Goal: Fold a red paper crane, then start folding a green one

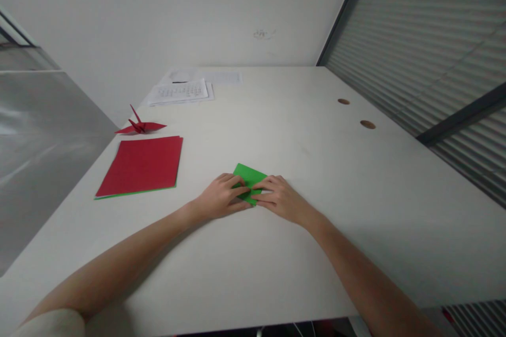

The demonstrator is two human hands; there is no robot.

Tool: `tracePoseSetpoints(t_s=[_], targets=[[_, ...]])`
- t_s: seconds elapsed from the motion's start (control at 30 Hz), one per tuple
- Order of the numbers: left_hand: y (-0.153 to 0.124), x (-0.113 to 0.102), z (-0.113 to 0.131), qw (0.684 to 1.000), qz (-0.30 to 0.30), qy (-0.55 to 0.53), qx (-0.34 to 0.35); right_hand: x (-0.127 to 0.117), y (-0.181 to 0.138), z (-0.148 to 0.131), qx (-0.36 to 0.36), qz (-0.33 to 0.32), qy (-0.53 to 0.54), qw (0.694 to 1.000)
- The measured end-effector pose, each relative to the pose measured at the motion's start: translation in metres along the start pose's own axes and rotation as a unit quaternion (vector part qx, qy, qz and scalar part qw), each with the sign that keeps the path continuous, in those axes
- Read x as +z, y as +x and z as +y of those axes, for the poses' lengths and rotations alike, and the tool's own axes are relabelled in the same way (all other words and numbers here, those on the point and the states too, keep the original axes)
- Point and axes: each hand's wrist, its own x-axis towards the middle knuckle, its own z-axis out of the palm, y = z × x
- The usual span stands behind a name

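Observation:
A small piece of folded green paper lies on the white table, partly covered by my fingers. From the left, my left hand presses on it with bent fingers, the thumb low by its near edge. Opposite, my right hand grips the paper's right side, with fingertips almost meeting those of the left hand near its middle. Exactly how the folds run beneath my fingers is hidden.
To the left lies a stack of square paper, red on top with green below. Behind it sits a red origami crane. Written sheets lie at the far left. Two round holes pierce the table near the blinds on the right.

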Motion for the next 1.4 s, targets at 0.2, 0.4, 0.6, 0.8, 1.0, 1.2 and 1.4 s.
tracePoseSetpoints(t_s=[0.2,0.4,0.6,0.8,1.0,1.2,1.4], targets=[[0.000,0.000,-0.001,0.997,-0.002,0.055,0.062,0.001,0.000,-0.001,0.019,0.014,0.026,0.999],[0.000,0.001,0.001,0.989,0.002,0.120,0.092,0.001,-0.001,-0.002,0.026,0.009,0.058,0.998],[-0.002,0.002,0.000,0.994,0.008,0.083,0.070,0.003,-0.002,0.006,0.027,0.014,0.046,0.998],[-0.006,0.002,-0.003,0.997,-0.008,-0.046,0.065,-0.004,-0.007,0.024,0.107,0.032,0.095,0.989],[-0.003,-0.004,-0.002,0.991,-0.035,-0.084,0.097,0.003,-0.005,0.025,0.177,0.056,0.126,0.975],[-0.002,-0.005,0.001,0.989,-0.052,-0.080,0.110,0.018,-0.003,0.021,0.249,0.101,0.062,0.961],[-0.001,-0.002,0.005,0.984,-0.065,-0.098,0.134,0.025,-0.002,0.021,0.253,0.161,0.014,0.954]])
